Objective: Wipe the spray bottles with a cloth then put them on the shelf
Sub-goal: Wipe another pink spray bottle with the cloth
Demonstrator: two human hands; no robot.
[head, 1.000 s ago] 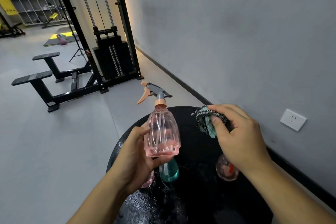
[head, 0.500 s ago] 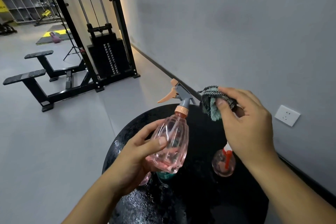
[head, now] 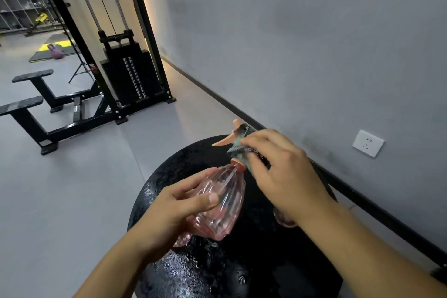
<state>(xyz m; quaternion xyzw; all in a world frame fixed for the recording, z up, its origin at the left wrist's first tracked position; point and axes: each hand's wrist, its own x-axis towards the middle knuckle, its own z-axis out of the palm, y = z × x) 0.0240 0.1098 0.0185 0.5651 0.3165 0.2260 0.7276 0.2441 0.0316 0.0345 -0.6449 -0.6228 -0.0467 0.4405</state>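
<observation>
My left hand grips a clear pink ribbed spray bottle by its body, tilted with the nozzle pointing up and away over the round black table. My right hand presses a green-grey cloth against the bottle's neck and the orange trigger head. Another pink bottle peeks out under my left hand. A third one is mostly hidden beneath my right wrist.
The table top is wet and glossy. A grey wall with a white socket runs along the right. A black cable weight machine and its bench stand on the grey floor behind. Wire shelving is far back left.
The bottle went from upright to tilted away. My right hand brought the cloth from beside the bottle onto its spray head.
</observation>
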